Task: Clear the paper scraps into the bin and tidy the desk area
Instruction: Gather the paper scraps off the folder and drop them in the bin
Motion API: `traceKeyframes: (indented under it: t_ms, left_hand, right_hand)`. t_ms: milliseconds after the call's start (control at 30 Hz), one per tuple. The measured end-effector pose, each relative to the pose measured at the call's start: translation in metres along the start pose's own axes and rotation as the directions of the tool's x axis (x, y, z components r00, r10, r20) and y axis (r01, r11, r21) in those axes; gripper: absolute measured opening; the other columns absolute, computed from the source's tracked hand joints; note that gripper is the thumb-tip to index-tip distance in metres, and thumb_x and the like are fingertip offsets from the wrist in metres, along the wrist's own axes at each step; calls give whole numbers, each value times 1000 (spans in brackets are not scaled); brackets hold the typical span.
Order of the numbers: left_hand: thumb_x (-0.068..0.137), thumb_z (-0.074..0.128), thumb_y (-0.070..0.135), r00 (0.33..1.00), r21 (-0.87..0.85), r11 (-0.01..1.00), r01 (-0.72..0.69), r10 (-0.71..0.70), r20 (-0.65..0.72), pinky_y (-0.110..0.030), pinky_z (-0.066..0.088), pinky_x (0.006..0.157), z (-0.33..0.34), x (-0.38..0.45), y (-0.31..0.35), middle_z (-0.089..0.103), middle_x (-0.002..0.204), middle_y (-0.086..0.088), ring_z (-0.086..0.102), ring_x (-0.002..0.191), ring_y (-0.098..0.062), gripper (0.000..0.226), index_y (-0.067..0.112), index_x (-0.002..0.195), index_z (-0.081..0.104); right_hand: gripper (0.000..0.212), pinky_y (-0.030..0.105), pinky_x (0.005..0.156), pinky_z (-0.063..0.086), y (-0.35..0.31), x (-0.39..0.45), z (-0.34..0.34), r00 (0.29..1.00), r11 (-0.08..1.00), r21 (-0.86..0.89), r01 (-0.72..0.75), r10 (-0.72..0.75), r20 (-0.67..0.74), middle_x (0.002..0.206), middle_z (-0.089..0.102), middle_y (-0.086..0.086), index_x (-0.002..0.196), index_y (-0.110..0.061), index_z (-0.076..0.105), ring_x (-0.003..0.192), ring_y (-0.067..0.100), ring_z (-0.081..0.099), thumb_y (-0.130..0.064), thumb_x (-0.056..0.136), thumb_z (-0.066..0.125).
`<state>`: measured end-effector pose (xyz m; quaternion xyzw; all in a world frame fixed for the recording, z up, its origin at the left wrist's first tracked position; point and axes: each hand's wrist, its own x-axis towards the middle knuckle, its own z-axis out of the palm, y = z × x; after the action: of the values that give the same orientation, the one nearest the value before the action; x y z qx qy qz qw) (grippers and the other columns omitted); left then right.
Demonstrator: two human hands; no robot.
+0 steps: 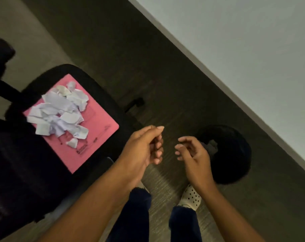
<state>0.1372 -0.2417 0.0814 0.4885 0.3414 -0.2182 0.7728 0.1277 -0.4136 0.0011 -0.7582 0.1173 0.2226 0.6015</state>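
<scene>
A heap of torn white paper scraps (61, 112) lies on a pink folder (96, 130), which rests on the seat of a black office chair (34, 163) at the left. A round black bin (232, 154) stands on the floor to the right, with a few scraps faintly visible inside. My left hand (144, 145) hovers just right of the folder, fingers loosely curled, holding nothing I can see. My right hand (192, 152) hangs beside the bin's left rim, fingers apart and empty.
A grey desk top (244, 49) runs diagonally across the upper right, its edge above the bin. Dark wood-look floor (165, 105) lies between chair and desk. My legs and a spotted slipper (192, 196) are below the hands. A chair armrest (1, 51) is at far left.
</scene>
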Motion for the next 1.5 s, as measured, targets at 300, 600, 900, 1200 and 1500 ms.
traceKeyframes:
  t_ms: [300, 600, 900, 1200, 1500]
  left_hand:
    - [100, 59, 27, 655, 385, 857, -341, 511, -556, -51, 49, 66, -181, -21, 45, 56, 70, -11, 54, 69, -25, 29, 10, 77, 56]
    - [95, 46, 53, 423, 736, 677, 5, 666, -615, -50, 39, 117, -303, 40, 13, 36, 155, 3, 24, 151, -25, 50, 29, 138, 54]
    - [98, 37, 62, 497, 807, 573, 144, 663, -560, -62, 21, 124, -398, 116, -4, -7, 171, 1, -6, 158, -40, 68, 44, 159, 13]
    - [100, 26, 68, 513, 910, 295, 291, 755, -409, -66, 8, 125, -428, 161, 1, 15, 171, -1, 2, 157, -45, 63, 47, 159, 18]
    - [96, 42, 64, 382, 899, 250, 360, 840, -386, -43, 45, 91, -411, 166, -2, 59, 128, 1, 52, 116, -28, 47, 31, 126, 57]
  right_hand:
    - [25, 7, 85, 53, -96, 56, 140, 880, 889, -313, 334, -175, 441, 109, 69, -24, 120, -32, 67, 107, -8, 65, -21, 98, 68]
    - [50, 40, 115, 40, -96, 111, 269, 653, 545, -465, 698, -219, 725, 150, 44, -4, 137, -27, 58, 143, 17, 36, -40, 91, 72]
    - [93, 66, 124, 11, -75, 192, 380, 611, 159, -594, 788, -313, 727, 174, 8, 6, 160, -40, 25, 160, 39, 3, -85, 81, 46]
    - [116, 77, 118, 7, -15, 201, 395, 530, -75, -577, 813, -311, 789, 173, 10, 13, 163, -38, 21, 157, 49, 4, -105, 69, 24]
    - [63, 49, 104, 38, 2, 198, 388, 411, -43, -476, 878, -443, 797, 145, 51, 11, 135, -28, 55, 132, 34, 44, -70, 89, 53]
